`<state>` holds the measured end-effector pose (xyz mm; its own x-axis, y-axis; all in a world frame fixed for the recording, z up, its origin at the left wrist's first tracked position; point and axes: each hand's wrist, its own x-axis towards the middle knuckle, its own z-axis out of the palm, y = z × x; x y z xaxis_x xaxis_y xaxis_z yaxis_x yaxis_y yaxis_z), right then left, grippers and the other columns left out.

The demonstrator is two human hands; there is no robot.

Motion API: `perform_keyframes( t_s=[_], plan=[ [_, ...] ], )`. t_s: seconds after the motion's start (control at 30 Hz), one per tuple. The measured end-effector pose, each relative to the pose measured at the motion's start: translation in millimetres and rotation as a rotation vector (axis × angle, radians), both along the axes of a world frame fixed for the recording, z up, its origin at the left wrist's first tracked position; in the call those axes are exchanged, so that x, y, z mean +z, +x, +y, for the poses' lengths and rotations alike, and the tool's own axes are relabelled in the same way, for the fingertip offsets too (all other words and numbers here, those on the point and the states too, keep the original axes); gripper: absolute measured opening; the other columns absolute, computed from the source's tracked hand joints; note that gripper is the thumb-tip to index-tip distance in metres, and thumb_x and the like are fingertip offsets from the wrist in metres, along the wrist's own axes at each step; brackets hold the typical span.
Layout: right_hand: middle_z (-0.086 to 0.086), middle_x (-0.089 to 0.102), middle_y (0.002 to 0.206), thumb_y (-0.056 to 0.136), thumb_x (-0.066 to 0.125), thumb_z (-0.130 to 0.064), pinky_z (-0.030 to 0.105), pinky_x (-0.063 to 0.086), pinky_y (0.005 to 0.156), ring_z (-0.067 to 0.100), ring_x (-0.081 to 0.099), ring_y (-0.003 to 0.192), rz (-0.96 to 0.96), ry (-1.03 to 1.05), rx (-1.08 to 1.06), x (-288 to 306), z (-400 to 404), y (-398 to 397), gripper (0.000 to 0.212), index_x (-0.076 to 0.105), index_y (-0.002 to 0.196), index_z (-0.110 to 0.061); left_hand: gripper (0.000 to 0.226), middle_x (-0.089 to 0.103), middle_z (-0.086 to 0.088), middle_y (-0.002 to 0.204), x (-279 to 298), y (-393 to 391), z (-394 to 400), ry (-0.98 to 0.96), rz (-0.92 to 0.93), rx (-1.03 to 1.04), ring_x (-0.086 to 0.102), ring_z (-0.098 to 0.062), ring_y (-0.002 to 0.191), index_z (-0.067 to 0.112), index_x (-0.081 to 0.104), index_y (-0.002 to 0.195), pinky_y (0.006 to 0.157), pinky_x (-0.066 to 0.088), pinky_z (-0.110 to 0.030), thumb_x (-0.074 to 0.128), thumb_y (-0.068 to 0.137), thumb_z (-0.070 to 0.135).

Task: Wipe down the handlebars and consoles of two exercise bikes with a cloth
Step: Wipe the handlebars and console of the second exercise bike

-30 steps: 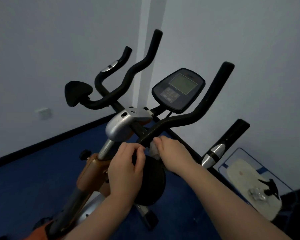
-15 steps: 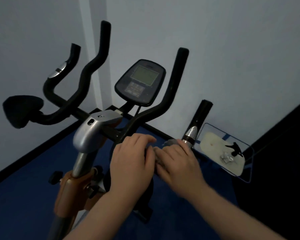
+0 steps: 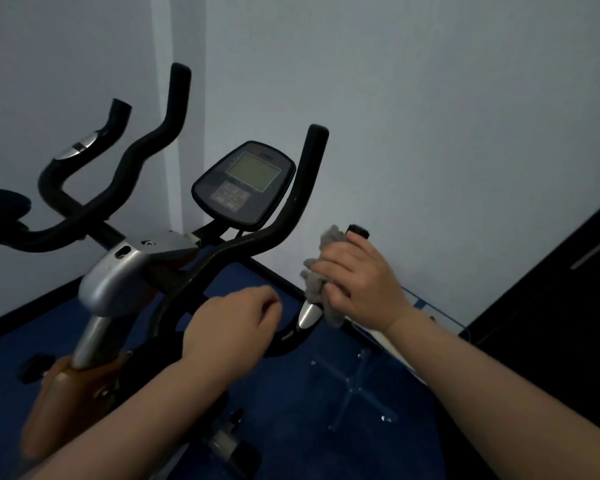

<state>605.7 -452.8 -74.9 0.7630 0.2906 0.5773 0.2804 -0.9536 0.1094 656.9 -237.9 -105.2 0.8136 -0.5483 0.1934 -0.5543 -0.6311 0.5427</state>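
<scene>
**Cloth on the right grip**

Bike (image 3: 111, 282) filling the left and centre, over blue floor (image 3: 291, 410) by a pale wall (image 3: 430, 116). Black handlebars (image 3: 257, 244) curving up either side of the console (image 3: 245, 185), far centre. Right hand (image 3: 357, 282) wrapped round the right grip, fingers closed, pressing the grey cloth (image 3: 321, 271) against it. Left hand (image 3: 232, 323) loosely curled on the near bar, just left of the silver sensor (image 3: 309, 313); firmness of hold unclear.

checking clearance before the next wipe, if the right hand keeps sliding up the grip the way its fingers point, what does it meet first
The right hand, wrapped with the grey cloth around the outer grip, points up along it. First comes the grip's black end cap, just past the fingertips; beyond that only the wall, though depth is unclear.
</scene>
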Motion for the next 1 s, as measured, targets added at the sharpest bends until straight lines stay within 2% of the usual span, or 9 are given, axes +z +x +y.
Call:
perform_keyframes(
  t_s=[0.1,0.27,0.37,0.47,0.63,0.73,0.83,0.9,1.0],
  plan=[
    [0.003,0.067,0.099,0.082,0.050,-0.013,0.048,0.025,0.112,0.020,0.060,0.102,-0.077,0.227,-0.062,-34,26,-7,0.026,0.072,0.094,-0.011,0.020,0.065,0.014,0.080,-1,-4,0,0.024,-0.078,0.002,0.062,-0.010,0.071,0.035,0.057,0.087,0.056,0.039,-0.027,0.041,0.091,0.045],
    [0.001,0.070,0.092,0.081,0.050,-0.021,0.043,0.034,0.110,0.020,0.065,0.090,-0.055,-0.313,0.180,14,-29,13,0.029,0.074,0.096,-0.015,0.020,0.065,0.012,0.074,1,1,-2,0.002,-0.010,0.010,0.061,-0.009,0.070,0.032,0.061,0.088,0.067,0.049,-0.033,0.044,0.092,0.042],
    [0.002,0.064,0.073,0.081,0.052,-0.019,0.038,0.053,0.080,0.023,0.061,0.071,0.007,-0.374,0.228,42,-40,35,0.020,0.070,0.076,-0.012,0.024,0.066,0.012,0.078,7,-2,-17,-0.042,0.182,-0.091,0.061,-0.007,0.076,0.034,0.057,0.088,0.072,0.051,-0.035,0.040,0.091,0.051],
    [0.003,0.063,0.069,0.080,0.055,-0.019,0.036,0.048,0.054,0.022,0.057,0.066,-0.071,-0.086,0.143,30,-36,39,0.018,0.067,0.070,-0.011,0.028,0.064,0.009,0.086,7,-11,-41,0.012,0.243,-0.128,0.060,-0.012,0.079,0.036,0.047,0.095,0.071,0.048,-0.035,0.031,0.093,0.059],
    [0.000,0.062,0.086,0.093,0.042,-0.030,0.034,0.053,0.068,0.016,0.058,0.079,-0.363,0.950,-0.232,6,19,49,0.034,0.066,0.091,-0.006,0.033,0.056,0.005,0.073,-5,-19,-47,0.141,0.182,-0.163,0.056,-0.013,0.067,0.032,0.037,0.103,0.058,0.038,-0.028,0.016,0.096,0.056],
    [-0.001,0.060,0.086,0.090,0.049,-0.041,0.031,0.049,0.063,0.015,0.054,0.080,-0.346,0.723,-0.252,5,14,44,0.034,0.066,0.090,-0.012,0.032,0.058,0.005,0.074,-6,-18,-44,0.145,0.162,-0.171,0.057,-0.013,0.067,0.035,0.036,0.102,0.059,0.038,-0.026,0.015,0.094,0.058],
    [-0.005,0.061,0.072,0.083,0.059,-0.052,0.034,0.050,0.058,0.012,0.054,0.067,0.052,0.392,-0.027,30,-29,46,0.034,0.065,0.077,-0.019,0.033,0.061,0.004,0.077,-5,-15,-43,0.146,0.171,-0.188,0.059,-0.013,0.070,0.039,0.034,0.099,0.070,0.045,-0.032,0.013,0.091,0.062],
    [-0.002,0.065,0.070,0.084,0.063,-0.048,0.040,0.053,0.062,0.015,0.061,0.066,0.211,0.666,-0.021,42,-33,47,0.030,0.067,0.077,-0.019,0.032,0.061,0.003,0.076,-5,-14,-42,0.144,0.193,-0.196,0.059,-0.012,0.070,0.038,0.035,0.098,0.073,0.046,-0.033,0.013,0.091,0.061],
    [-0.003,0.071,0.081,0.089,0.062,-0.038,0.037,0.057,0.069,0.016,0.068,0.079,0.037,1.251,-0.055,25,-13,38,0.017,0.069,0.086,-0.022,0.030,0.063,0.003,0.077,-4,-15,-42,0.138,0.187,-0.201,0.059,-0.011,0.070,0.039,0.035,0.098,0.073,0.046,-0.032,0.015,0.093,0.060]
  ],
)
